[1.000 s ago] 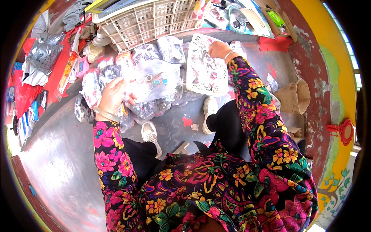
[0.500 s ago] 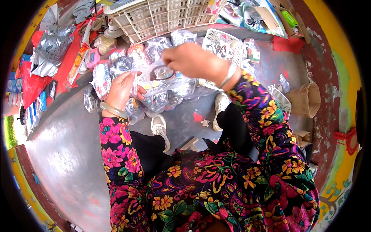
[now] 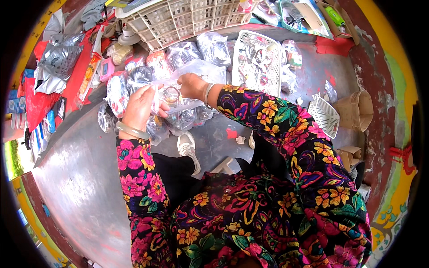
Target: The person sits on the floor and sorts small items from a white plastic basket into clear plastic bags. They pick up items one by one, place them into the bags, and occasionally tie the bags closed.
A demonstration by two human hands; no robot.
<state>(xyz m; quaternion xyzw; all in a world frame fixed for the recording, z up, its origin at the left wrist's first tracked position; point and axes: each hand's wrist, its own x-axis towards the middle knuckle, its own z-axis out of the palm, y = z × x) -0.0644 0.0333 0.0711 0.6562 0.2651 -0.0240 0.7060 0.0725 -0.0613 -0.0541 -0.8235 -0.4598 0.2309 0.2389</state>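
Note:
My left hand [image 3: 140, 107] and my right hand [image 3: 191, 85] both grip a clear plastic bag [image 3: 196, 71] held above the floor. The left hand holds the bag's near side; the right hand pinches its top edge from the right. Small shiny items [image 3: 170, 94] show through the plastic between the two hands. Both sleeves are dark with bright flowers, and each wrist wears a bangle. Below the bag lie several more clear bags of small goods [image 3: 178, 120].
A white plastic crate [image 3: 187, 20] stands at the back. A flat white tray of small items [image 3: 259, 62] lies to the right, a small white basket [image 3: 326, 117] further right by a brown paper bag [image 3: 357, 109]. Red cloth and packets [image 3: 53, 85] crowd the left. My shoe [image 3: 187, 149] rests on grey floor.
My right hand left the flat white tray at the right and came across to the bag held by my left hand. It now grips the bag's top edge.

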